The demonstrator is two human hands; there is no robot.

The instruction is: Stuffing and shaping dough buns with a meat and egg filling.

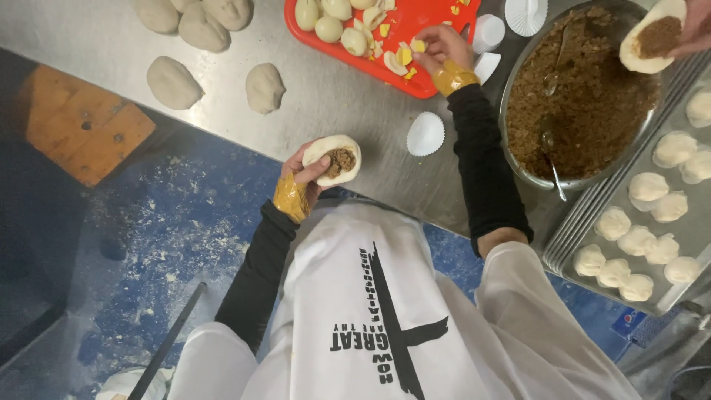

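Observation:
My left hand [305,175] cups a flat round of white dough [326,150] with brown minced filling [341,160] in its middle, held just over the near edge of the steel table [96,37]. My right hand [438,46] reaches into the red tray [424,87] and pinches a yellow-and-white piece of boiled egg [419,45]. Both wrists are wrapped in tan tape over black sleeves.
A big metal bowl [518,159] of brown filling with spoons sits right of the tray. A baking tray [569,252] holds several shaped buns. Dough lumps [173,81] lie at upper left, paper cups [425,134] nearby. Another person's hand [696,30] holds filled dough at top right.

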